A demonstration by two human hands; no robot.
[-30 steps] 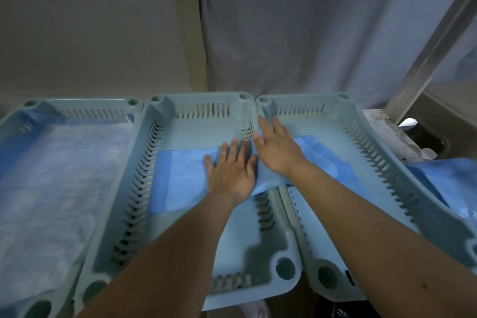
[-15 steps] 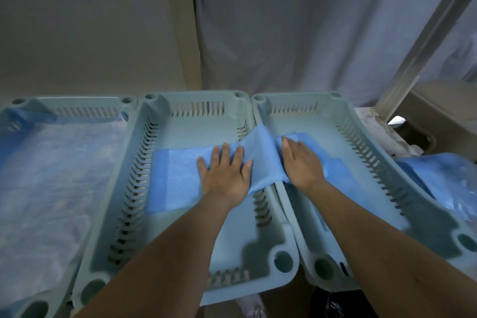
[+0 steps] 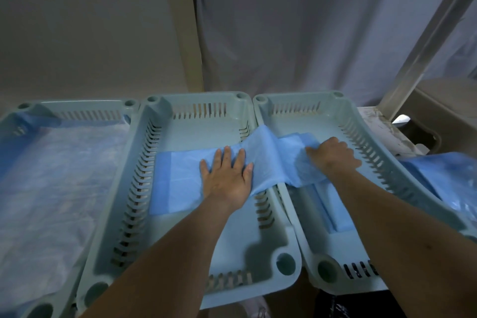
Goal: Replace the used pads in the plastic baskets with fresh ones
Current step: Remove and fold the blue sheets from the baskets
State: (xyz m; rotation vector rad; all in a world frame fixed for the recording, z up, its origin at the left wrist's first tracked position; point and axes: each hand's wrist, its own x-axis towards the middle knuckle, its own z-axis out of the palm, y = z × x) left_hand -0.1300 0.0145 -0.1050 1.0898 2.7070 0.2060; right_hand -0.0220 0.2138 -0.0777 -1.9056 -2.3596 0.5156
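Three pale green plastic baskets stand side by side. A folded blue pad (image 3: 178,178) lies across the middle basket (image 3: 196,103) and drapes over the shared walls into the right basket (image 3: 304,100). My left hand (image 3: 227,178) presses flat on the pad in the middle basket, fingers straight. In the right basket my right hand (image 3: 331,156) has its fingers curled into the bunched end of the pad. The left basket (image 3: 77,107) holds a spread white-and-blue pad (image 3: 51,175).
A grey curtain hangs behind the baskets. More blue pad material (image 3: 449,178) lies to the right of the right basket. A slanted metal post (image 3: 426,41) and a beige container (image 3: 444,103) stand at the far right.
My right hand has slid right, deeper into the right basket, and curled its fingers into the pad, pulling it over the walls. My left hand stays pressed on the pad.
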